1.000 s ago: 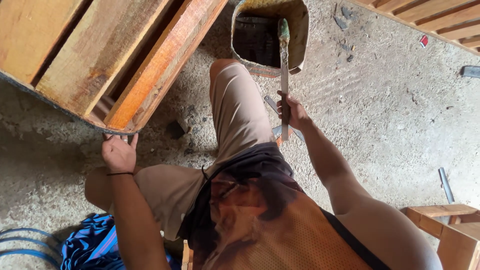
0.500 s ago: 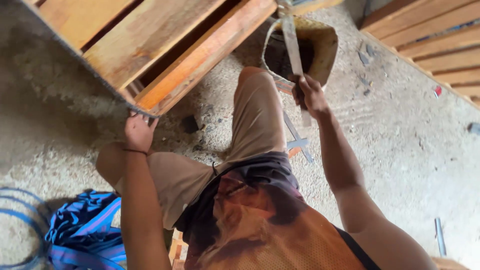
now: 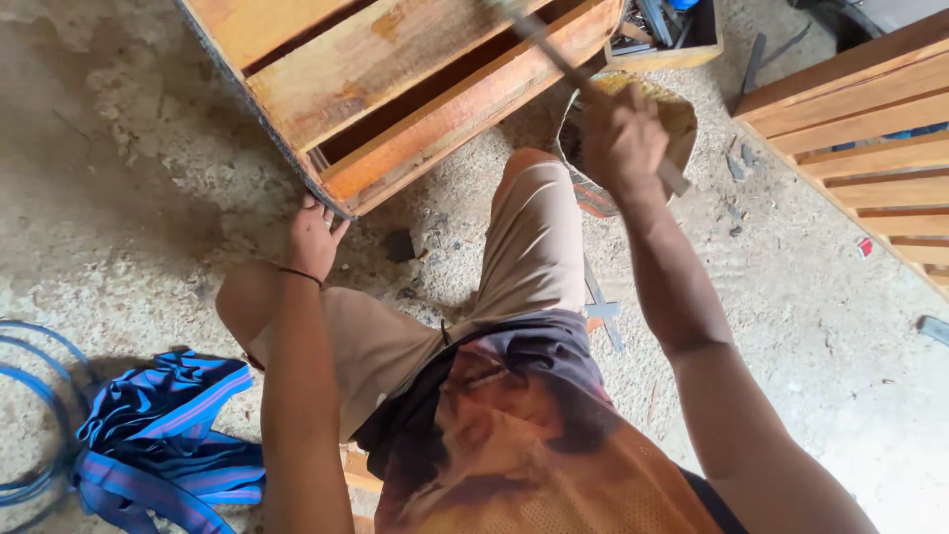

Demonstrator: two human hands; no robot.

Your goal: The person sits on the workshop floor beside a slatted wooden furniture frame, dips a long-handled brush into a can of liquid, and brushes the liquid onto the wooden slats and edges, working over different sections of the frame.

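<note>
My right hand (image 3: 621, 138) is raised and closed around the handle of a long flat tool (image 3: 554, 54), whose stick slants up to the left across a wooden slatted frame (image 3: 395, 79). My left hand (image 3: 314, 237) grips the lower corner of that frame, just above my bent left knee. I am seated on the sawdust-covered floor, my right leg stretched toward a round worn bucket (image 3: 677, 124) partly hidden behind my right hand.
A blue striped cloth (image 3: 158, 435) and blue hose (image 3: 30, 415) lie at lower left. Another slatted wooden piece (image 3: 850, 138) stands at right. A wooden box of tools (image 3: 662, 30) sits at top. A metal tool (image 3: 601, 309) lies beside my right leg.
My right hand has lifted the tool out of the bucket and swung it up and left over the frame. The view has tilted; my left hand stays on the frame's corner.
</note>
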